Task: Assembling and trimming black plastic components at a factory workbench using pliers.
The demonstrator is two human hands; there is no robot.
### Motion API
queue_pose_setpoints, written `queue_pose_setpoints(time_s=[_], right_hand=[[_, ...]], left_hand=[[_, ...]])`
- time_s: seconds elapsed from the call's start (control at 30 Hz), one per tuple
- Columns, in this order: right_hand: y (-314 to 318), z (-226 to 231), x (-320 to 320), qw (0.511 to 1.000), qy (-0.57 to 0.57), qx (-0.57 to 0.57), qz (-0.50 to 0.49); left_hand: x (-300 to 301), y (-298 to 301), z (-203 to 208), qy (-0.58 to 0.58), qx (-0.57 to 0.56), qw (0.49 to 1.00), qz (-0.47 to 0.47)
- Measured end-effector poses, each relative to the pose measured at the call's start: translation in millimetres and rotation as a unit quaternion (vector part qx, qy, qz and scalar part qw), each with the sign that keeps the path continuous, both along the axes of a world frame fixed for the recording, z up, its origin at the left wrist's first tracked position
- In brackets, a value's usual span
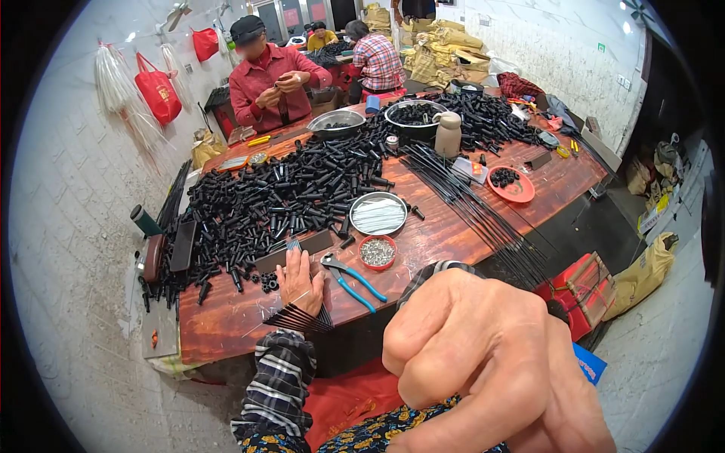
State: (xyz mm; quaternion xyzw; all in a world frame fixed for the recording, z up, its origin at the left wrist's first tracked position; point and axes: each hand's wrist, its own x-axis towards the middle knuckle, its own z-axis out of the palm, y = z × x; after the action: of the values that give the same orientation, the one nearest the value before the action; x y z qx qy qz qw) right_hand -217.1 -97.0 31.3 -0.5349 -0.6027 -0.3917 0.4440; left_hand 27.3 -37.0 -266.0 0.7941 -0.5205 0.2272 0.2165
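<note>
My left hand lies palm down at the table's near edge, fingers stretched out and flat. Under and beside its wrist is a fan of thin black rods, and a few pale, thin strips show at its fingertips. My right hand is raised close in front of me, its fingers curled in; anything inside it is hidden. Between the hands lie pliers with blue handles. Just beyond them is a red-rimmed dish of small metal pieces, and a round metal dish of white strips.
A large heap of black tubular parts covers the table's left and middle. Long black rods stick out past its near right edge. A beige bottle and an orange dish stand farther right. A person in red works across the table.
</note>
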Motion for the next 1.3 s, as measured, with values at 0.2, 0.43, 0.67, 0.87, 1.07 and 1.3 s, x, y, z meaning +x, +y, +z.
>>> queue_pose_setpoints(time_s=[0.2,0.43,0.67,0.87,1.07,1.3], right_hand=[[-9,-7,6,0.999,-0.019,0.007,-0.040],[-19,3,8,0.998,-0.012,-0.052,-0.013],[-25,1,7,0.996,0.049,-0.040,0.061],[-8,-29,20,0.994,0.002,0.063,0.087],[-44,-46,36,0.935,0.193,0.065,-0.289],[-137,-135,156,0.723,0.473,-0.080,-0.497]], left_hand=[[7,-3,4,0.059,0.019,0.998,0.001],[16,-17,-4,0.089,0.024,0.996,0.017],[7,-12,-3,0.082,0.023,0.996,-0.004],[9,-3,-19,-0.010,0.013,1.000,0.010],[22,-27,-40,-0.058,-0.024,0.993,0.096],[9,-15,6,0.056,0.004,0.998,0.000]])
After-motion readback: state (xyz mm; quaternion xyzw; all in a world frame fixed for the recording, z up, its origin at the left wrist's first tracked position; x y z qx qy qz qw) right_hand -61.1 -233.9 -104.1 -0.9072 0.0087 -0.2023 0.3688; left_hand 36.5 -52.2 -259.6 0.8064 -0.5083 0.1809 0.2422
